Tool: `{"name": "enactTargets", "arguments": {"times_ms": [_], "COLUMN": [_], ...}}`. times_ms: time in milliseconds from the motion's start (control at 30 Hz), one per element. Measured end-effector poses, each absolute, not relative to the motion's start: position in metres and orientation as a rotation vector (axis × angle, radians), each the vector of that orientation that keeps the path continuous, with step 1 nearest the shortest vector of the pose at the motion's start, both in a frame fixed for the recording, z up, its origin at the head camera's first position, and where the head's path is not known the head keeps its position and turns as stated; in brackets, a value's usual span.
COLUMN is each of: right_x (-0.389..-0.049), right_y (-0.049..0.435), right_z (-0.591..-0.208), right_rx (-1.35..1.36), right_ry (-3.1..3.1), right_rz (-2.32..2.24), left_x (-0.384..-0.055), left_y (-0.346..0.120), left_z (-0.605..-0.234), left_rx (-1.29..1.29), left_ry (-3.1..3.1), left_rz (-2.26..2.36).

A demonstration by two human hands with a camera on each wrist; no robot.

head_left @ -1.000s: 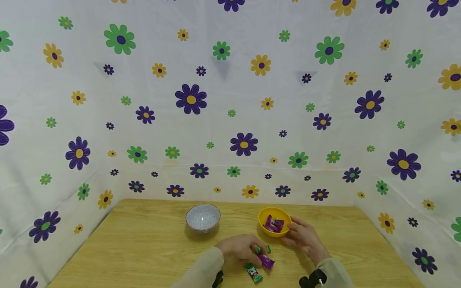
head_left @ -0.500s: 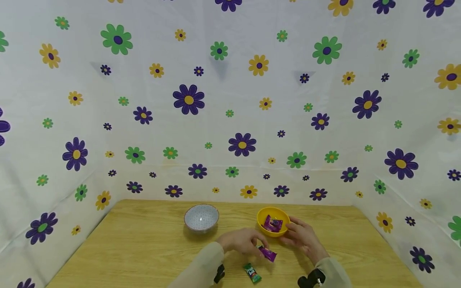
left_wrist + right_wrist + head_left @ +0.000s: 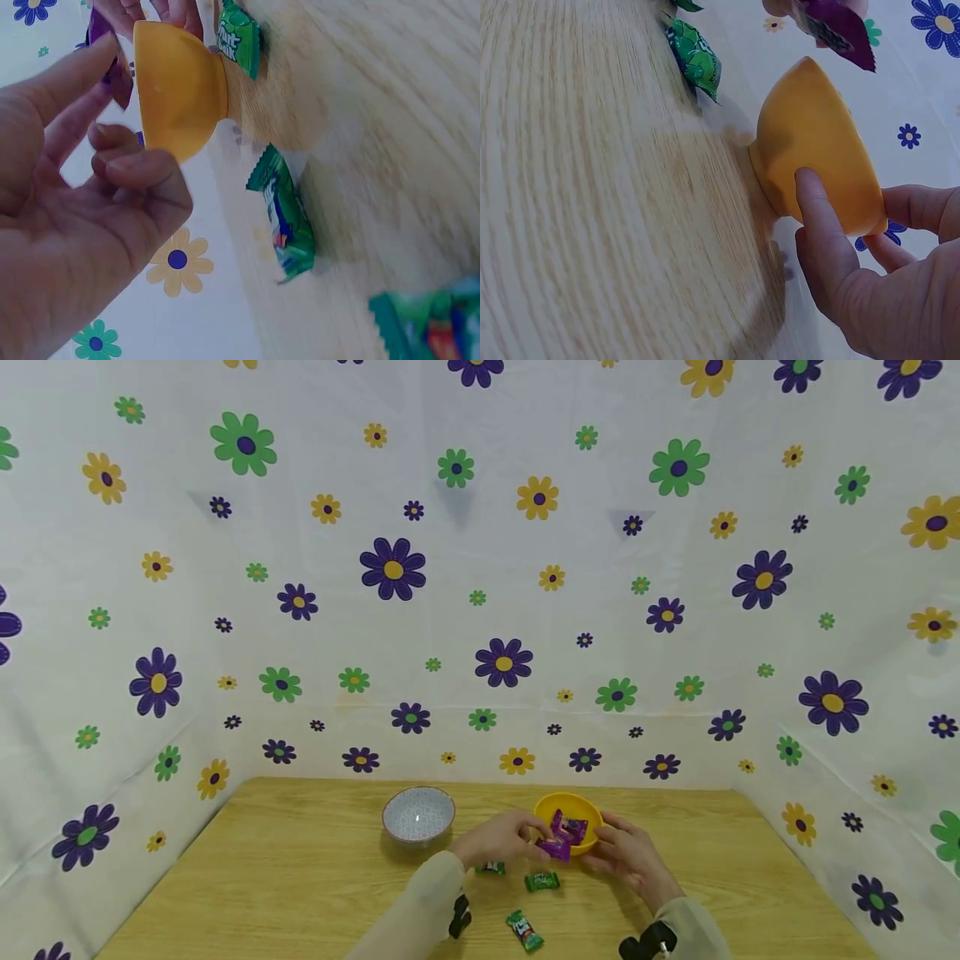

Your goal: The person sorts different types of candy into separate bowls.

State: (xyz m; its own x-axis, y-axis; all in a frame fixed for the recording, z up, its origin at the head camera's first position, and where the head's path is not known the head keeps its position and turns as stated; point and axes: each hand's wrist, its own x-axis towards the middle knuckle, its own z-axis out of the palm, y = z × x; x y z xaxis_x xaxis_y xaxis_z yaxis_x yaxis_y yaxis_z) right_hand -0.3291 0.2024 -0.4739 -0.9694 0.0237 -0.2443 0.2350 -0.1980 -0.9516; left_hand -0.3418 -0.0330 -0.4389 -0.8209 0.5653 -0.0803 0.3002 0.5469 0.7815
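Note:
My left hand (image 3: 498, 839) pinches a purple-wrapped candy (image 3: 553, 849) at the near edge of the yellow bowl (image 3: 573, 804). In the right wrist view that candy (image 3: 840, 30) is above the rim. More purple-wrapped candies (image 3: 577, 829) lie inside the bowl. My right hand (image 3: 636, 862) holds the bowl's right side, its thumb on the near wall and fingers round the far side. On the table, green-wrapped candies lie close by: one (image 3: 542, 882) in front of the bowl, one (image 3: 523, 931) nearer me, and one (image 3: 491, 867) partly under my left hand.
A patterned grey-white bowl (image 3: 418, 815) with a reddish rim stands left of my left hand on the wooden table (image 3: 300, 877). A white flowered cloth (image 3: 450, 627) encloses the back and sides.
My left hand has lifted the purple candy from among the green ones and carried it up to the yellow bowl, uncovering green candies. My right hand has stayed at the bowl.

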Motion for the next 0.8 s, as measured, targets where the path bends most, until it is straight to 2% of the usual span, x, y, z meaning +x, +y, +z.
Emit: {"name": "enactTargets", "arguments": {"times_ms": [300, 800], "right_x": [-0.329, -0.327], "right_y": [0.203, 0.201], "right_z": [-0.473, -0.470], "right_rx": [0.324, 0.345], "right_ry": [1.895, 1.911], "right_rz": [-2.304, -2.284], "left_x": [-0.350, -0.356], "left_y": [-0.017, 0.014], "left_z": [-0.447, -0.451], "left_rx": [0.639, 0.177], "left_ry": [2.612, 2.786], "left_rz": [1.332, 1.487]}}
